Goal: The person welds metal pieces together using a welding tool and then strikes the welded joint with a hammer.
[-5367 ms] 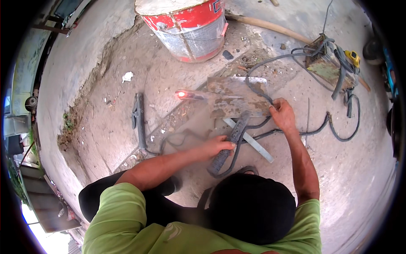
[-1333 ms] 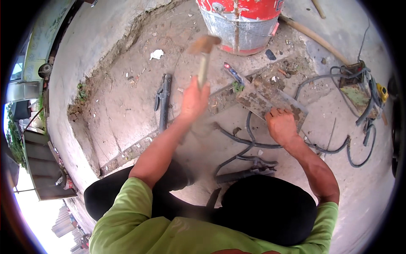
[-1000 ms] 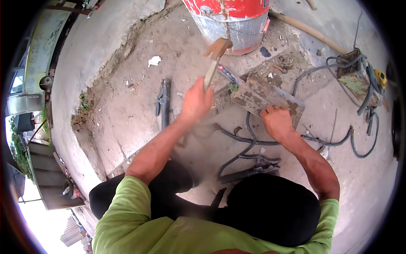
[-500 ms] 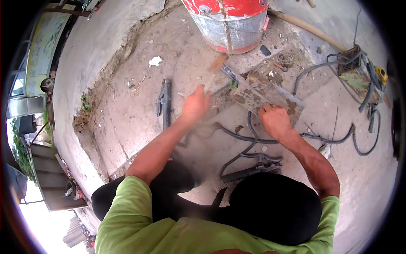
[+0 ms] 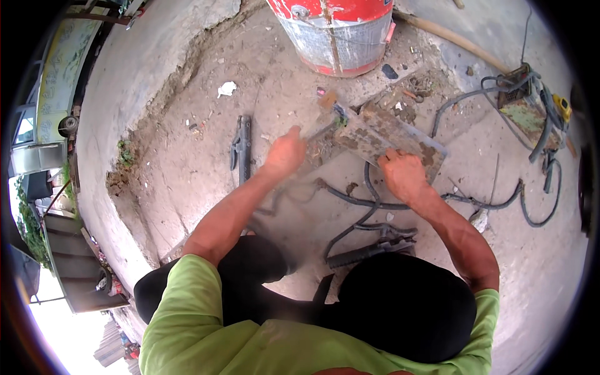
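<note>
My left hand (image 5: 287, 152) is closed round the pale handle of a hammer-like tool (image 5: 326, 100). Its brown head is smeared by motion, so its exact kind is unclear. That head is beside a short, dark pipe-like piece (image 5: 340, 112) at the left end of a flat metal plate (image 5: 369, 139). Rust and mud stain the plate, which lies tilted low over the ground. With curled fingers my right hand (image 5: 402, 172) grips the plate's near edge. Left of my left hand, a dark welding electrode holder (image 5: 245, 150) lies on the ground.
A red and grey bucket (image 5: 340, 40) stands ahead, and a wooden pole (image 5: 453, 39) lies right of it. Black cables (image 5: 365, 203) loop to a clamp-like tool (image 5: 372, 252) by my knees. A worn metal box (image 5: 524, 115) wrapped in cable sits far right. Broken concrete edges the left side.
The tool's head in my left hand has shifted slightly down and right. My right hand keeps its grip on the plate.
</note>
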Tool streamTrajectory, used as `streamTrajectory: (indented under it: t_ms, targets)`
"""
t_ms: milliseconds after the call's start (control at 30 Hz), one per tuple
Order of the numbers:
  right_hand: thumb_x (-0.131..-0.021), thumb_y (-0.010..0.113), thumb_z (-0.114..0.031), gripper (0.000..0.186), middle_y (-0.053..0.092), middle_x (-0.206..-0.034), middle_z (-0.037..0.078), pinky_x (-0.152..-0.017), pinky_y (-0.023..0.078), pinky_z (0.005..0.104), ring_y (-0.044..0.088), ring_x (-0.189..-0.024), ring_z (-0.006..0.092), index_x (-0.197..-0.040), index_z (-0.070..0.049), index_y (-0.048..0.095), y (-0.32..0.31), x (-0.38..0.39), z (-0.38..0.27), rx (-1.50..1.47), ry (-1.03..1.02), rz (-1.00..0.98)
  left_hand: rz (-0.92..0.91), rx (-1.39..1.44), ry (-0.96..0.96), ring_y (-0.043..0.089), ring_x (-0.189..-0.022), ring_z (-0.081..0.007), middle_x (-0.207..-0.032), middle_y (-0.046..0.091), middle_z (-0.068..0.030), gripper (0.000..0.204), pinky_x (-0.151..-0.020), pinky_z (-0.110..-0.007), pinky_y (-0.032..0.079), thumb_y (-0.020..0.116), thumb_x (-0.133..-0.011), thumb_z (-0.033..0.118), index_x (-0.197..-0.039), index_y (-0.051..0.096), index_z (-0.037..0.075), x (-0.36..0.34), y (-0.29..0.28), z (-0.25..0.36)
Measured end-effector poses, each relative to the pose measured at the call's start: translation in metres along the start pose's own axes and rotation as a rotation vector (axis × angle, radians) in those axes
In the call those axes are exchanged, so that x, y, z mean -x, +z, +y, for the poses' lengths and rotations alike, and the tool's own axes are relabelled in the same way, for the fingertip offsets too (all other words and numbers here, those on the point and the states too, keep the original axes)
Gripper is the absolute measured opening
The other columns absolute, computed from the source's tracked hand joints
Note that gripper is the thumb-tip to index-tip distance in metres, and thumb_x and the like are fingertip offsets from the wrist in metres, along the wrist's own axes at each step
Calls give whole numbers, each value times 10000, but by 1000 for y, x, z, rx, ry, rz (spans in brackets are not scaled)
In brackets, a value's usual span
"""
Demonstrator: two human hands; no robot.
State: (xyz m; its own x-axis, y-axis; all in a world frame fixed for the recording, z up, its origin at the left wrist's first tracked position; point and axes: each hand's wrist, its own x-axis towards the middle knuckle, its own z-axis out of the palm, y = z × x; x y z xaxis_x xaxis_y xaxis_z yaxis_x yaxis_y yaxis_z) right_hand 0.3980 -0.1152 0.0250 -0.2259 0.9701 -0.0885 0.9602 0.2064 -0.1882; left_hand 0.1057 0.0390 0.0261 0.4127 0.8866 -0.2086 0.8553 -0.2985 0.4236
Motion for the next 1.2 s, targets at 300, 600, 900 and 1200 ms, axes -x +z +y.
streamTrajectory:
  t_ms: [300, 600, 900, 1200]
  targets:
    - [-819, 666, -98, 164, 703, -1047, 108, -819, 594, 405, 720, -997, 284, -973, -96, 723, -6, -3, -5, -32, 18, -44, 24, 114, -4, 669, -887, -545, -924, 692, -320, 279, -759, -589, 526, 627, -1004, 246, -1140, 539, 20, 6, 0, 11]
    - [-826, 665, -116, 189, 706, -1043, 108, -783, 598, 405, 728, -976, 275, -1003, -98, 727, 0, 0, -3, -8, 34, -57, 118, 177, 18, 662, -896, -559, -901, 686, -338, 313, -786, -605, 518, 613, -1011, 281, -1152, 538, 12, -2, -13, 32]
    - [-826, 664, -114, 183, 705, -1032, 113, -754, 600, 394, 734, -950, 279, -996, -84, 725, -3, 0, -6, -11, 4, -43, 40, 95, 5, 659, -882, -555, -875, 675, -342, 300, -764, -597, 520, 628, -1010, 276, -1141, 547, 19, -5, -19, 37]
    - [-817, 680, -106, 210, 694, -1051, 123, -753, 597, 396, 732, -950, 290, -1021, -80, 720, 0, -6, -8, -9, 23, -69, -32, 48, -14, 656, -926, -568, -925, 689, -357, 348, -828, -609, 525, 619, -1004, 297, -1189, 528, 16, -12, -3, 5]
